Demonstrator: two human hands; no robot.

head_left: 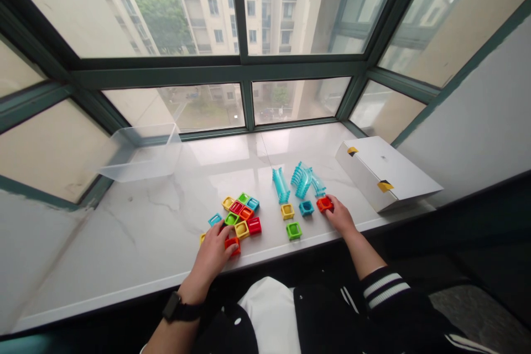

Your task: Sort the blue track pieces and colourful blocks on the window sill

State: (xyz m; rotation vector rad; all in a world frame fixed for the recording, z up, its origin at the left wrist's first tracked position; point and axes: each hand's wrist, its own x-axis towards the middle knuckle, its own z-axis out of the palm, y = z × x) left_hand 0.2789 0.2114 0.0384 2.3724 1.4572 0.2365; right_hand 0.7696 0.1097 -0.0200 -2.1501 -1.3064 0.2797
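My left hand is at the near side of a cluster of colored plastic toy blocks, its fingers curled and its thumb against an orange-red block. Part of what lies under these fingers is hidden. Beside it are a yellow block, a red block and a green block. On the right, my right hand grips another orange-red block between thumb and fingers. A blue block, a yellow block and a green block sit to its left.
Behind the separate blocks lie clear turquoise track pieces, one a straight chute and one a curved chute. A white box stands at the right, a transparent bin at the left. Windows border the marble-patterned sill.
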